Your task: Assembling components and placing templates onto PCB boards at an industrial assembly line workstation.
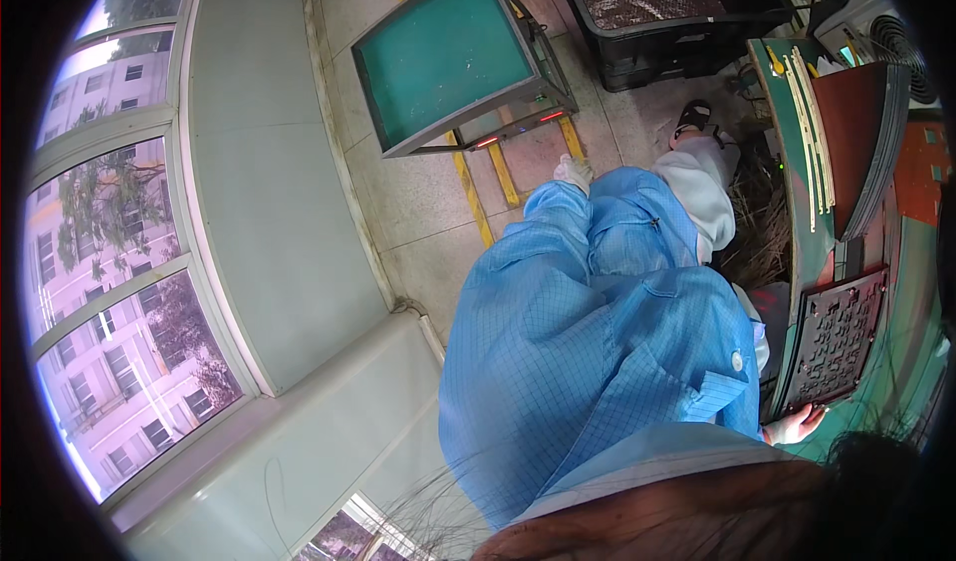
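I see a dark perforated tray (pixel 835 340) on the green table (pixel 803 252), long axis running away from me. My right hand (pixel 794 425) touches its near edge; whether it grips, I cannot tell. My left hand is out of view.

Item: dark perforated tray (pixel 835 340), a flat rectangular plate of dark grey-brown colour.
Surface: rows of small cut-out pockets across the whole face; contents of the pockets too small to tell.
Pose: lying flat, long side running away from the person, slightly skewed by the lens.
Location: on the green worktop (pixel 809 252) at the far right, below a brown curved panel.
Contact: right hand (pixel 795 425) touches its near lower corner, fingers on the edge.
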The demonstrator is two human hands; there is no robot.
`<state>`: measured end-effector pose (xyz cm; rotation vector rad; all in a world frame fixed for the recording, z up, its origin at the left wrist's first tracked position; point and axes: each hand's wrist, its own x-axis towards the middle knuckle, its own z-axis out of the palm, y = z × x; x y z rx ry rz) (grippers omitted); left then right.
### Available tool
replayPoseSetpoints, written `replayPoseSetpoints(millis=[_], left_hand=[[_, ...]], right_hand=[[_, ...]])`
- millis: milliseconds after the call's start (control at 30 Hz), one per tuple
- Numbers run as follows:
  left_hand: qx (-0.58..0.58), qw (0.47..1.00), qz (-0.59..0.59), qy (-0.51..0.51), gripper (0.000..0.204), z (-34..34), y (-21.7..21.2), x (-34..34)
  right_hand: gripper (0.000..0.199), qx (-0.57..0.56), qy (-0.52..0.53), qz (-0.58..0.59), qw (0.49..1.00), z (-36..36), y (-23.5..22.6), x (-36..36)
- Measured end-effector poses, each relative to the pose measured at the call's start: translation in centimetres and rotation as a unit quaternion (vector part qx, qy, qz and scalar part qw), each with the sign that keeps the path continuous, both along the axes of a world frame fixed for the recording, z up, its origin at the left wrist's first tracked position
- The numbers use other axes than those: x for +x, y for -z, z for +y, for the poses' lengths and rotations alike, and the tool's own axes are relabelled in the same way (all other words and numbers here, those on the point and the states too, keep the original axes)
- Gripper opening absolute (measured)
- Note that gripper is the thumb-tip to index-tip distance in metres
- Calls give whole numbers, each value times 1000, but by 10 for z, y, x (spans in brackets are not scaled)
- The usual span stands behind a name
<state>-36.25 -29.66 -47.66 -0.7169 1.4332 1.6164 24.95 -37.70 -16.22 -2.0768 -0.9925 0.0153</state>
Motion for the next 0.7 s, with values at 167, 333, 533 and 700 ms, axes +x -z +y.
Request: replayPoseSetpoints(millis=[167,333,533,700], left_hand=[[9,1000,-25,-1,40,0,2,-6],[5,1000,-24,-6,47,2,-3,-4],[-11,1000,-5,-5,48,5,-19,1],[-15,1000,17,1,45,3,-33,6]], right_hand=[[47,-6,-4,19,1000,2,0,-3],[47,11,-8,23,1000,2,1,-2],[47,9,-7,23,1000,3,2,3],[47,22,-24,24,999,2,4,8]])
